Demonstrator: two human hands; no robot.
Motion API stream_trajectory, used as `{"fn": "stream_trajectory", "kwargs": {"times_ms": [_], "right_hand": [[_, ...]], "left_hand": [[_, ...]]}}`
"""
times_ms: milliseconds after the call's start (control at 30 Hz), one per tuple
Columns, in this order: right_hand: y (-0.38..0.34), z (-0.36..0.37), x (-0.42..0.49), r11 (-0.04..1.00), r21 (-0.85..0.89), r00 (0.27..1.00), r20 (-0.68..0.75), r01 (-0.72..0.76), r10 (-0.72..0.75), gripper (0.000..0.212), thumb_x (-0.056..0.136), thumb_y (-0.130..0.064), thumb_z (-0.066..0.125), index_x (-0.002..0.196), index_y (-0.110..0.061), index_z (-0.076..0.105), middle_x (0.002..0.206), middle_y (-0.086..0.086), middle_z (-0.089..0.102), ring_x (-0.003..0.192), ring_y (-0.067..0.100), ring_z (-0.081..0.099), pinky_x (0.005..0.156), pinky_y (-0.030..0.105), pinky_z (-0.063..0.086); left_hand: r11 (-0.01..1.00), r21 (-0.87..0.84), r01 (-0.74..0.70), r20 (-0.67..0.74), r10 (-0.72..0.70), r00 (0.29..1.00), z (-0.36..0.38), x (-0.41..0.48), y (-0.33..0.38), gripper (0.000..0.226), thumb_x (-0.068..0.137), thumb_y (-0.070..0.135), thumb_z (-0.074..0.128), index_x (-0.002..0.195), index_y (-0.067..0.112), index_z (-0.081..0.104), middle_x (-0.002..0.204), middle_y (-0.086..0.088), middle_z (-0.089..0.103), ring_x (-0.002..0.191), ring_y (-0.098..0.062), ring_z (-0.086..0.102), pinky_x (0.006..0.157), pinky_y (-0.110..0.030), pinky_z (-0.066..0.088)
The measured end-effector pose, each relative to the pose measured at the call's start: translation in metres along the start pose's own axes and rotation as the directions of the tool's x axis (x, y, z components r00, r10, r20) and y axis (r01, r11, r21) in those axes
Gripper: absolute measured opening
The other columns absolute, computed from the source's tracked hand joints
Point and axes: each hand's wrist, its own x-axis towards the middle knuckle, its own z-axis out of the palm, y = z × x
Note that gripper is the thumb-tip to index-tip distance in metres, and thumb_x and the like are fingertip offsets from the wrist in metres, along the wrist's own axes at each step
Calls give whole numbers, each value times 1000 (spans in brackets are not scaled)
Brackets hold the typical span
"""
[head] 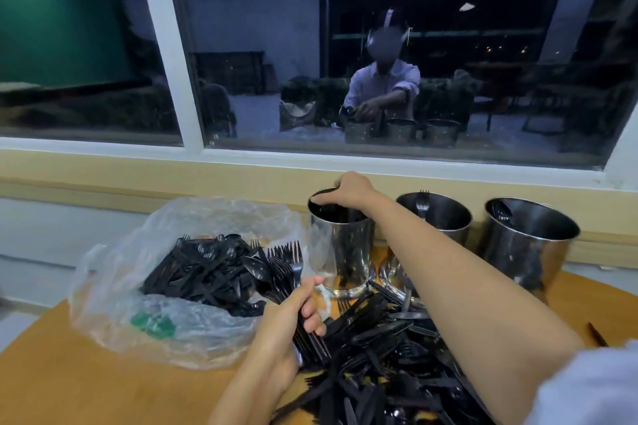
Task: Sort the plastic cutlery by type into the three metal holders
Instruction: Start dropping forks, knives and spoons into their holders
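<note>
i saw a pale bluish sleeve bunched at the right elbow; forearms were bare down to left hand and right hand.

L grip holds fork bunch, R grip pinches black piece over leftmost metal holder

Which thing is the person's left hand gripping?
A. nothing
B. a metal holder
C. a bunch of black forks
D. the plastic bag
C: the left hand curls round a bunch of black forks, tines up, beside the plastic bag; the right hand pinches cutlery over the leftmost holder.
</note>
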Motion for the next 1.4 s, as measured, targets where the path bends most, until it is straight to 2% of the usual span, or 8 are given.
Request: {"fn": "stream_trajectory", "kwargs": {"times_ms": [133,400,700,900,1100,1233,1333,1400], "right_hand": [[-2,-28,-46,985,166,984,-179,56,-26,49,90,-39,65,123,-3,61,124,10,61,121,27,51,95,34,40],[2,-27,-242,828,539,978,38,152,-205,20,94,-33,61,98,-16,71,67,-16,66,56,-6,54,55,11,43],[32,-9,-313,810,553,952,-306,196,-22,9,88,-14,68,81,-11,62,74,-2,59,70,8,53,69,24,47],[18,-27,-327,699,683,974,-209,211,-90,22,97,-30,56,108,-15,68,97,-8,68,83,-10,59,71,5,42],[14,-40,-314,733,676,996,-11,75,-92,2,87,-23,71,87,-21,72,89,-2,70,76,-3,59,68,8,44],[12,-40,-304,582,811,996,-87,67,6,19,99,-21,54,106,-6,63,85,-10,70,82,6,64,79,24,50],[6,-48,-299,183,942,942,-307,280,138,20,105,-16,36,104,-2,50,88,8,71,85,20,70,83,34,57],[6,-62,-295,-44,870,834,-455,492,312,14,106,-13,34,99,-6,44,73,6,60,64,17,63,66,28,57]], "left_hand": [[1000,-10,-14,77,15,997,10,-29,8,31,85,30,64,104,7,70,55,3,31,44,-10,32,50,-26,39],[996,-20,92,270,-83,959,34,-109,-12,27,93,26,60,111,6,65,54,3,34,42,-9,33,46,-23,38],[996,86,23,386,-55,921,48,-168,-34,34,92,25,62,119,5,63,64,1,48,50,-11,42,53,-25,44],[964,260,-57,399,-54,915,49,-178,-42,24,99,21,58,112,3,64,58,4,37,47,-9,30,48,-23,33],[967,252,-33,413,-76,907,42,-181,-40,30,93,26,64,113,4,65,59,4,39,48,-8,31,48,-21,33],[983,182,-29,396,-46,917,38,-177,-36,46,81,39,66,112,5,63,62,3,41,47,-7,33,46,-20,32],[980,195,-27,385,-52,921,32,-174,-36,43,84,37,63,111,4,61,62,3,44,46,-7,33,46,-20,32],[978,205,-41,363,-37,931,29,-171,-38,43,84,37,63,110,3,60,61,4,43,46,-7,32,46,-20,31]]}}
